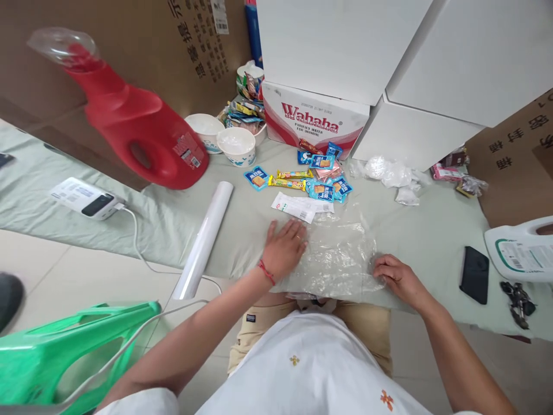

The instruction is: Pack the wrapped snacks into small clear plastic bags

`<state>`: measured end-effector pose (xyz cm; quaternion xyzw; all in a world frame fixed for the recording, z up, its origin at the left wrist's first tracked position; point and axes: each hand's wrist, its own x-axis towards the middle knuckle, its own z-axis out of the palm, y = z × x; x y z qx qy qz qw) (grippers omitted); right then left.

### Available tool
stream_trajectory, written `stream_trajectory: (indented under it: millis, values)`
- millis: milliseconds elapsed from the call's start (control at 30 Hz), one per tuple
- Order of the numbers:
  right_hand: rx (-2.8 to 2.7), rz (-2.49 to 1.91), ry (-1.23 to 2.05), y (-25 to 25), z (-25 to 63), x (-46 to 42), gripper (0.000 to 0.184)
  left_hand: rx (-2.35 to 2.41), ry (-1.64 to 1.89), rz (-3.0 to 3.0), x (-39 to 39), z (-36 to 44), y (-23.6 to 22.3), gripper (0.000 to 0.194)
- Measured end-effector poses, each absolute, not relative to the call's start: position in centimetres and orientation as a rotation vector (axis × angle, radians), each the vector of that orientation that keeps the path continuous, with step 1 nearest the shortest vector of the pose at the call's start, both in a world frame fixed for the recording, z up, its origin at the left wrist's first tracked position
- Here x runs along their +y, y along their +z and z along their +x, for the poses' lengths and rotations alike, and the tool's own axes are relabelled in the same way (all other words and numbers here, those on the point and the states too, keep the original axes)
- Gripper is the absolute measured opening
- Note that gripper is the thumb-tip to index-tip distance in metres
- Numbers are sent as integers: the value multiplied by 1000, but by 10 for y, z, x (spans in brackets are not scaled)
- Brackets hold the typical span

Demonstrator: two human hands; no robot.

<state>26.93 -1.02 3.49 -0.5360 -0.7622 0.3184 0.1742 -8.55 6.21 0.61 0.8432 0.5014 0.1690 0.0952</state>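
Observation:
A sheet of clear plastic film [337, 253] lies spread and crinkled on the green cloth before me. My left hand [285, 248] rests flat on the film's left side, fingers stretched out. At its right edge, my right hand [397, 276] pinches the film between thumb and fingers. Just beyond the film are white paper sachets [296, 206], yellow snack sticks [287, 183] and several blue snack packets [322, 190] in a loose pile. A roll of clear film [203, 239] lies to the left, apart from my left hand.
Paper bowls [237, 147] and a heap of wrapped snacks [246, 112] stand behind. A red jug [147, 127] and power bank [86, 199] are left; crumpled plastic [389, 173], a phone [474, 275], keys [518, 302] and a white bottle [522, 251] are right. White boxes [337, 46] line the back.

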Motion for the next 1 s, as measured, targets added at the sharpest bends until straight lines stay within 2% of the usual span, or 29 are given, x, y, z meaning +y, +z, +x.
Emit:
stream_trajectory:
  millis: [67,133,267,333,467,600,767,933,1000]
  values:
    - [-2223,-1513,1139,46,279,0,29,1476,433,2509,70,-108,-8,45]
    - [-2283,-1488,1181,65,273,28,31,1457,400,2523,71,-123,-15,48]
    - [-2291,-1485,558,100,193,128,21,1478,376,2520,69,-124,-15,51]
    - [-2433,-1363,458,102,123,184,19,1479,373,2521,69,-122,-15,51]
    - [-2608,-1248,222,84,-10,272,35,1479,375,2528,71,-123,-16,50]
    - [-2597,-1197,290,70,-64,321,25,1487,372,2520,72,-126,-14,50]
    - [-2493,-1145,401,69,-15,308,18,1476,395,2516,72,-126,-13,48]
    - [-2209,-1238,422,84,125,232,16,1467,431,2541,72,-126,-12,48]
    - [-1750,-1264,621,89,188,217,10,1467,422,2552,73,-126,-12,48]
